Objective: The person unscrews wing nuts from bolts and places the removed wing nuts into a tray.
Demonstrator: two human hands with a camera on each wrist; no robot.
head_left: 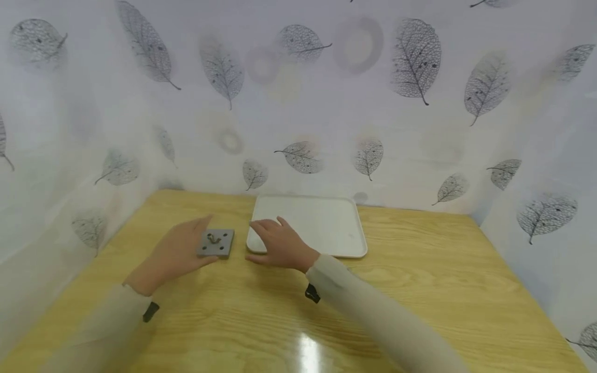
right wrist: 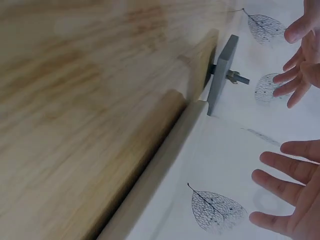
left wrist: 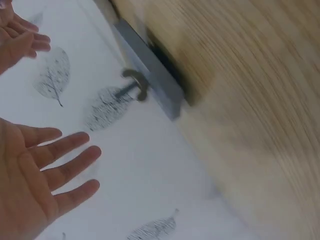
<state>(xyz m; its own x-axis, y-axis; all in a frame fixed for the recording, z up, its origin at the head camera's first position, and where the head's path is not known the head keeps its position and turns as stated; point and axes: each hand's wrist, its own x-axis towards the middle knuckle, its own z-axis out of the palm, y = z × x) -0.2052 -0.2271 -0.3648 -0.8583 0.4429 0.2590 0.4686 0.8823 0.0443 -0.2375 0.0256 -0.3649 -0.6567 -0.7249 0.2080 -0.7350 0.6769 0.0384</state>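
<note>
A grey square metal plate (head_left: 226, 243) with several dark holes lies on the table at left of centre. A brass-coloured wing nut (head_left: 213, 239) sits on the threaded bolt (right wrist: 242, 79) that sticks up from its middle. My left hand (head_left: 174, 254) hovers at the plate's left side, fingers and thumb apart; in the head view it hides part of the plate's left edge. To the right of the plate, over the tray's left end, is my right hand (head_left: 282, 246), its fingers spread. Both wrist views show the fingers straight, holding nothing.
A white rectangular tray (head_left: 322, 228) lies behind and right of the plate, near the table's back edge. Behind the wooden table (head_left: 420, 290) hangs a pale curtain (head_left: 326, 119) with a leaf print, which also runs along both sides.
</note>
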